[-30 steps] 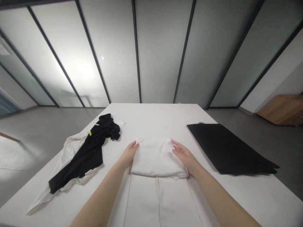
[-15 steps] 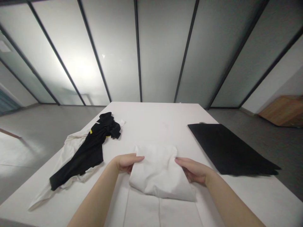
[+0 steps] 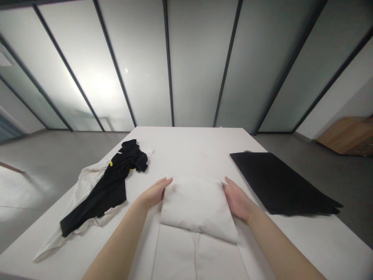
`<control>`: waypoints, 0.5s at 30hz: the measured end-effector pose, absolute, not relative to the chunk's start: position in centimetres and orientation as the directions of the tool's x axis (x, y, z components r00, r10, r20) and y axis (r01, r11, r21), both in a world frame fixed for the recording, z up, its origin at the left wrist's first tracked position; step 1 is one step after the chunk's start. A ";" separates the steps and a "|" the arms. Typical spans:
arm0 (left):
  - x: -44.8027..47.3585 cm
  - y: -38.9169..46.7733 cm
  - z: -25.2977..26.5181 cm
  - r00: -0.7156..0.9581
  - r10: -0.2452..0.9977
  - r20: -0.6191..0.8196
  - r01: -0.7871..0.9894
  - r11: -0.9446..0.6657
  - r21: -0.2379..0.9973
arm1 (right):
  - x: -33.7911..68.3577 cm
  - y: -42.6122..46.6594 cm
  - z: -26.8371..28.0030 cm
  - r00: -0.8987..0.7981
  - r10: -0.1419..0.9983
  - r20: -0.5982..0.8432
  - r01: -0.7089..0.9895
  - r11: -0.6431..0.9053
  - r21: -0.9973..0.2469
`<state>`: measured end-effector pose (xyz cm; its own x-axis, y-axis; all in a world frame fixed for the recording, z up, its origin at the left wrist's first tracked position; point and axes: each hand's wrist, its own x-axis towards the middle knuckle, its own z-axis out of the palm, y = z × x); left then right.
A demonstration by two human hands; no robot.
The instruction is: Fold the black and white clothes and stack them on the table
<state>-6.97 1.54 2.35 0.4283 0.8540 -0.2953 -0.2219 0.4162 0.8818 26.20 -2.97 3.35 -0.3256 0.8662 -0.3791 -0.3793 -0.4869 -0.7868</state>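
A white folded garment [image 3: 196, 208] is in front of me, its kind not clear from its folds. My left hand [image 3: 158, 191] grips its far left corner, thumb on top and the other fingers mostly hidden behind the cloth. At the far right corner, my right hand [image 3: 237, 199] is closed on the side edge, with its thumb up along the cloth and its fingertips partly hidden. Beneath the near edge of the garment lies a flat white panel [image 3: 175, 252] with a seam down its middle.
A black and white garment [image 3: 101, 190] with small yellow marks lies crumpled on the left of the white table [image 3: 189, 149]. Black flat sheets or boards [image 3: 282, 184] rest at the right edge. Frosted glass panels stand behind, and a wooden cabinet [image 3: 346, 134] is at far right.
Both hands have moved a little away from me and up, with the garment's far corners. The cloth between them looks smoother and more taut, with fewer wrinkles.
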 end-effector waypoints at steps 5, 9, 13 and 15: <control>-8.5 0.6 2.3 0.628 0.622 -0.469 0.061 0.561 0.826 | 27.3 -4.1 1.7 -0.416 0.755 -0.507 -0.154 -0.608 -0.779; -9.2 -0.2 1.7 0.714 0.450 -0.536 0.261 0.540 0.800 | 28.3 -5.2 0.5 -0.489 0.657 -0.574 -0.022 -0.668 -0.744; -8.4 -0.3 1.3 0.704 0.453 -0.546 0.294 0.515 0.805 | 27.5 -5.3 0.6 -0.486 0.632 -0.604 -0.019 -0.698 -0.716; -7.6 0.1 1.5 0.649 0.574 -0.500 0.211 0.495 0.843 | 26.6 -4.8 1.0 -0.435 0.704 -0.561 -0.109 -0.660 -0.743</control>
<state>-7.58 0.13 1.48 0.6486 0.5738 -0.5000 0.2112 0.4954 0.8426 26.55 -4.76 1.04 -0.4347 0.7042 -0.5613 -0.1092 -0.6599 -0.7434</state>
